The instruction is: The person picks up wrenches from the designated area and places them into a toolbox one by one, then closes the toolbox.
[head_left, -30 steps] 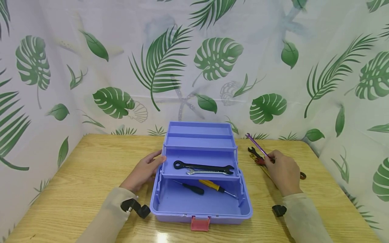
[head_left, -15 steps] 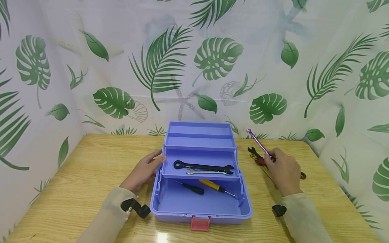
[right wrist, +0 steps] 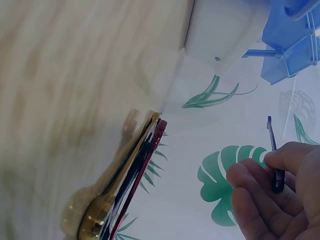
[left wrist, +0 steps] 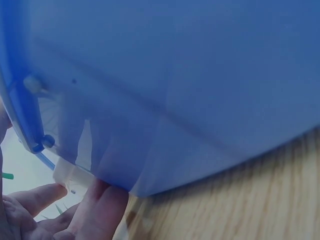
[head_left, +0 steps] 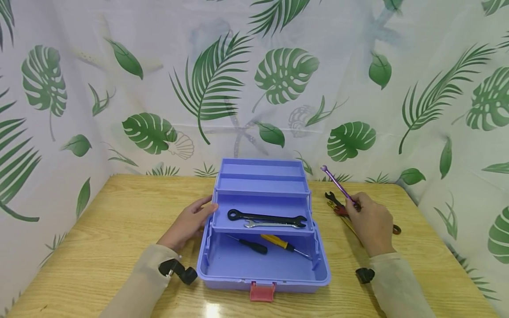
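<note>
A purple wrench [head_left: 336, 181] slants up to the left in my right hand [head_left: 371, 224], pinched near its lower end above the table. In the right wrist view the wrench [right wrist: 272, 137] sits between thumb and fingers. My left hand [head_left: 188, 225] holds the left side of the opened blue-violet toolbox [head_left: 258, 269], thumb on the tray's edge; in the left wrist view its fingers touch the box wall [left wrist: 175, 125]. The lower tray bears a black combination wrench [head_left: 266, 218] and a silver wrench [head_left: 274, 225]. A black screwdriver [head_left: 254, 246] and a yellow-handled screwdriver [head_left: 278, 242] lie in the bottom.
Under and beside my right hand lies a pile with a black wrench [head_left: 333, 198], a red wrench [head_left: 339, 211] and a gold wrench [right wrist: 102, 212]. A pink latch [head_left: 262, 292] hangs at the toolbox front. Leaf-printed cloth [head_left: 238, 88] stands behind the wooden table [head_left: 131, 207].
The purple wrench has risen slightly and its angle has shifted, its far end higher than a second ago. My left hand and the toolbox stay where they were.
</note>
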A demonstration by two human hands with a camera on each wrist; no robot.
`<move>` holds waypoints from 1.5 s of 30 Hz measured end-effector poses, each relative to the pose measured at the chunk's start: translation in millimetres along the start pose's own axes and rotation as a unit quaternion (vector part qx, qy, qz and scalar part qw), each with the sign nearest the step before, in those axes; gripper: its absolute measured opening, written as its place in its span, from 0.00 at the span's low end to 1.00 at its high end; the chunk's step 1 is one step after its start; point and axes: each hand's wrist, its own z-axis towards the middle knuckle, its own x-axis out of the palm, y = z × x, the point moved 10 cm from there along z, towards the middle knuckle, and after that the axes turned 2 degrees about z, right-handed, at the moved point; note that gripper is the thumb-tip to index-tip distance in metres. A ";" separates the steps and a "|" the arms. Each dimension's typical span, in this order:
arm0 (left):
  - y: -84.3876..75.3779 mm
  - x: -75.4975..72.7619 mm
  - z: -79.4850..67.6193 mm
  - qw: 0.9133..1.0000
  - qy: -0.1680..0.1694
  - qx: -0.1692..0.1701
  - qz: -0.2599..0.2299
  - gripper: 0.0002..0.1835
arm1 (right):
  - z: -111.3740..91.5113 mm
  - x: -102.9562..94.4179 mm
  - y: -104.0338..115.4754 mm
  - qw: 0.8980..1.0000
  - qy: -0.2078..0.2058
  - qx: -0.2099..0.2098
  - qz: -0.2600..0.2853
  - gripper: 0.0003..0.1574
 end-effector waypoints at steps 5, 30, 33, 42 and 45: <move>-1.2 0.8 -0.2 1.000 0.000 0.003 0.002 0.41 | 0.0 -0.8 0.2 1.000 -0.007 -0.004 0.007 0.07; 1.1 1.3 -0.8 1.000 0.001 0.000 0.002 0.42 | -7.4 -14.9 37.2 0.982 -0.075 -0.163 0.058 0.13; 0.1 1.6 -1.0 1.000 0.001 0.000 0.002 0.42 | -8.0 -13.5 39.7 0.979 -0.073 -0.180 0.066 0.15; -1.1 0.3 -2.2 1.000 0.003 0.001 0.007 0.41 | -9.7 -10.7 42.9 0.977 -0.066 -0.186 0.085 0.32; -0.8 0.6 -0.6 1.000 0.004 -0.002 0.001 0.41 | -9.6 -11.6 44.6 0.976 -0.067 -0.190 0.088 0.36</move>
